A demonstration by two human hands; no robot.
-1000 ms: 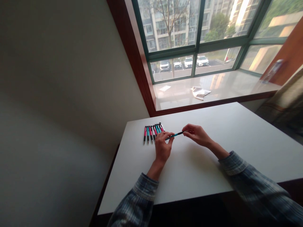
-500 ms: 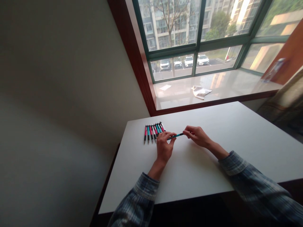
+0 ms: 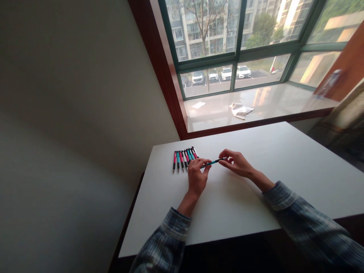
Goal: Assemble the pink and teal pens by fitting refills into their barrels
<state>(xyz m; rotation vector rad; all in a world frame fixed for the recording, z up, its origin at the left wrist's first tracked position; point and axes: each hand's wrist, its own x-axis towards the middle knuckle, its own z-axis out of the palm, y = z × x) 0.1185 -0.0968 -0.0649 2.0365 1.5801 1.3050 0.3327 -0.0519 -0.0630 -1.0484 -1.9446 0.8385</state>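
Fingers (image 3: 205, 162) and thumb of the left hand (image 3: 196, 180) are closed in a pinch on a teal-and-black pen (image 3: 213, 162), whose opposite end is grasped between the fingertips of the right hand (image 3: 235, 163). The pen is held slantwise between both hands, over the desk (image 3: 227, 216); its far right end is partly hidden by the fingers. Just beyond the left hand, a row of pens (image 3: 178, 160) is laid side by side directly on the white desktop, with red, teal and pale barrels, dark grips and clips; the nearer ends of some are covered by the hand, so an exact count cannot be told. Both wrists are met by plaid sleeves (image 3: 176, 225). Behind the desk, a crumpled white cloth (image 3: 240, 110) and a flat white paper (image 3: 198, 105) are borne by the glossy window sill (image 3: 270, 100). The sill is bordered by a green-framed window (image 3: 237, 57), through which parked cars (image 3: 243, 71), trees and buildings are seen. At the right, a curtain (image 3: 334, 117) is hung.
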